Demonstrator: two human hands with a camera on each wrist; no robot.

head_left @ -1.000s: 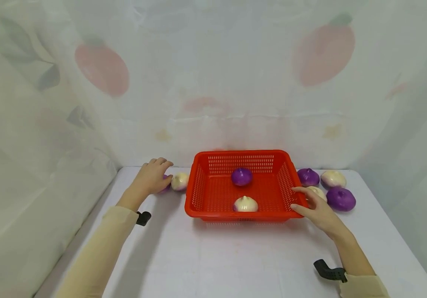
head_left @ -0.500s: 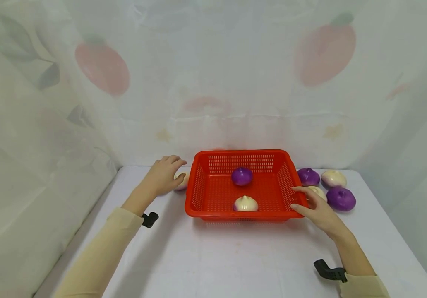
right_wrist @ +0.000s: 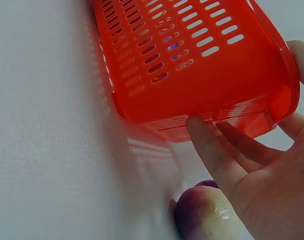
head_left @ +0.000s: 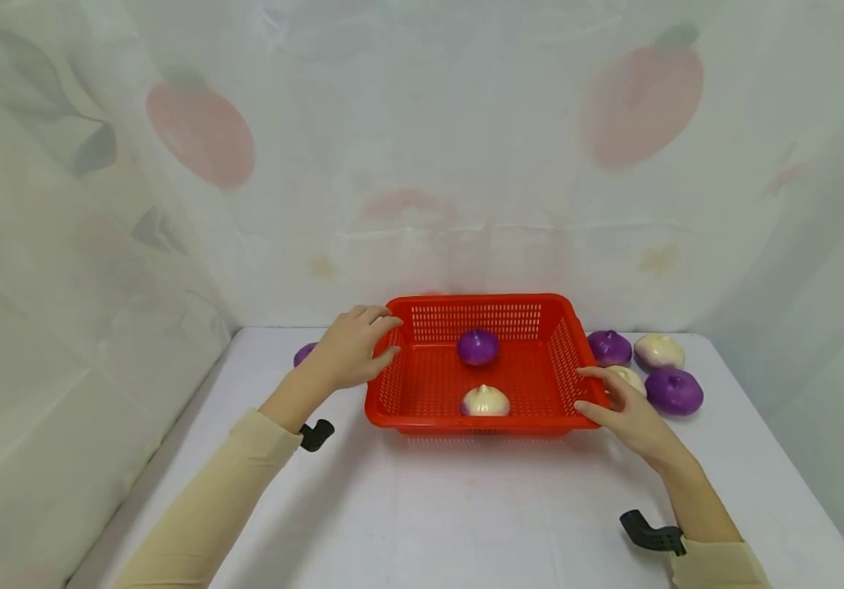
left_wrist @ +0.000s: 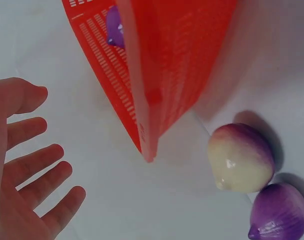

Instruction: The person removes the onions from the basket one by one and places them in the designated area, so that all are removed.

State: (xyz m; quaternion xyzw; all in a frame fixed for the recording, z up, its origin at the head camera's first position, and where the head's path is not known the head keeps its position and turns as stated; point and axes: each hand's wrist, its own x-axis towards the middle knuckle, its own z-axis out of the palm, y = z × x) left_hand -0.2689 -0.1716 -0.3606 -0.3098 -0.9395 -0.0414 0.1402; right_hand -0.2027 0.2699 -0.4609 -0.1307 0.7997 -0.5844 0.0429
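Observation:
A red perforated plastic basket [head_left: 422, 423] stands on the white table with a purple onion [head_left: 478, 348] and a cream-and-purple onion [head_left: 486, 402] in it. My left hand [head_left: 354, 348] is over the basket's left rim, fingers spread and holding nothing. In the left wrist view that hand [left_wrist: 26, 185] shows apart from the basket wall. My right hand [head_left: 628, 417] holds the basket's right rim near the front corner, thumb and fingers on either side of the wall in the right wrist view. Part of a purple onion [head_left: 304, 352] shows behind the left forearm.
Right of the basket lie two purple onions [head_left: 674, 391] and two cream-and-purple onions [head_left: 660, 352], one partly behind the right hand. In the left wrist view, a cream-and-purple onion [left_wrist: 242, 157] touches a purple one [left_wrist: 279, 212] outside the basket. A patterned white curtain [head_left: 422, 164] hangs behind.
My left hand has moved right, from above the onions on the left to the basket's left rim, empty throughout. The right hand and the basket stay in place.

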